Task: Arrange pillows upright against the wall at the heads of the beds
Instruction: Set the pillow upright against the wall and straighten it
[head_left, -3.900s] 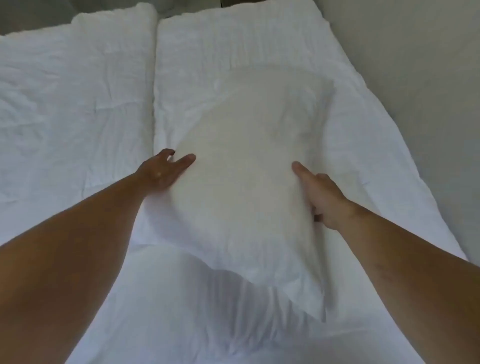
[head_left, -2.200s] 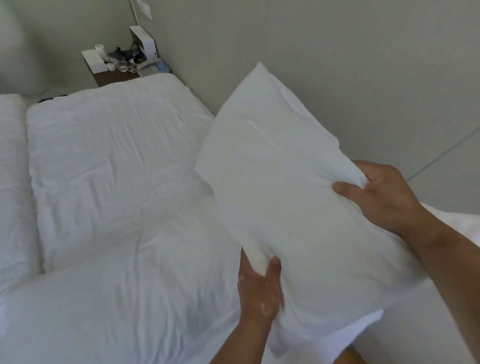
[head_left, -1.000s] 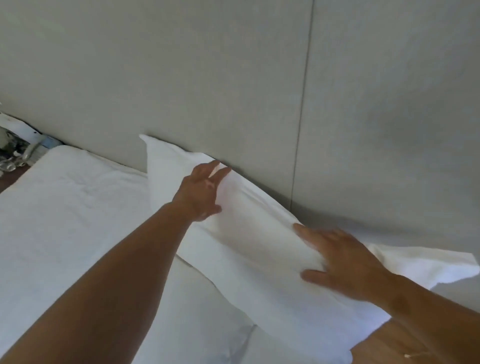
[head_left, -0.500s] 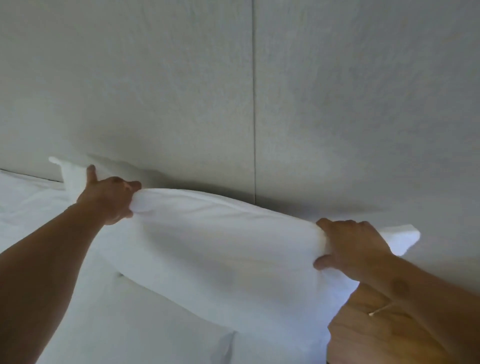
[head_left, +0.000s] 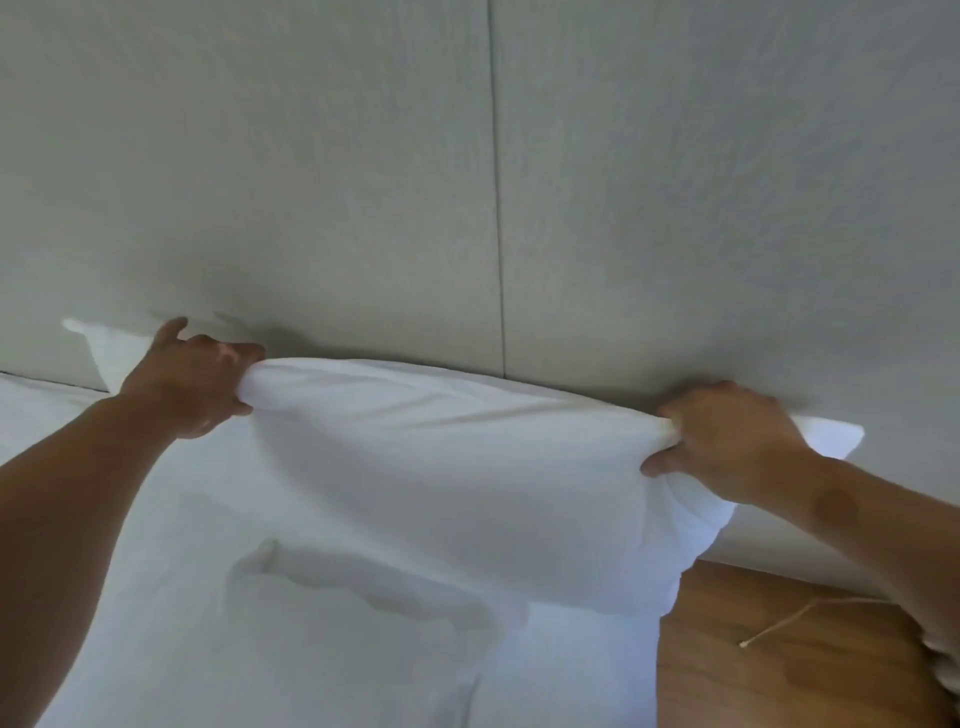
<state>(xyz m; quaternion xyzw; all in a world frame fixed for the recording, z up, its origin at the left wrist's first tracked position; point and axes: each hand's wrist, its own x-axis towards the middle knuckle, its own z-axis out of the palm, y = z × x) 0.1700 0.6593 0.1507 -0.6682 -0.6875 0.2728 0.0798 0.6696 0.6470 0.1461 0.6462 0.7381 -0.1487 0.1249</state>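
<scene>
A white pillow (head_left: 441, 467) stands on its long edge at the head of the bed, its top edge leaning against the grey wall (head_left: 363, 182). My left hand (head_left: 192, 379) pinches the top edge near the left corner. My right hand (head_left: 727, 441) grips the top edge near the right corner. The pillow's two upper corners stick out beyond my hands. Its lower edge rests on the white duvet (head_left: 260, 649).
A vertical seam runs down the wall panel (head_left: 496, 208) behind the pillow. A wooden surface (head_left: 779, 665) with a thin pale cord (head_left: 779, 621) on it lies to the right of the bed, below my right forearm.
I lifted the pillow from the bed, carried it to the wall and set it on edge. In the last half second both hands keep their grip on the top edge, nearly still.
</scene>
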